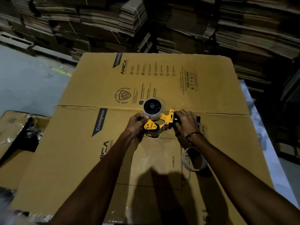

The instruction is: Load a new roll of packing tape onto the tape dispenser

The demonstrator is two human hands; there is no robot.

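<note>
The new tape roll (152, 109) is already seated on the yellow tape dispenser (159, 123), held above the flattened carton (113, 143). The handle is gripped by the right hand (186, 122); the roll's edge is pinched by the left hand (138, 124) fingers. Threading appears left. An empty core (193, 159) lies nearby.

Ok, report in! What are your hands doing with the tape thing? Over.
Right hand grips dispenser handle. Left hand at front roller, fingers on tape roll, roll seated on hub. Empty core beside right wrist, clear of work.
</note>
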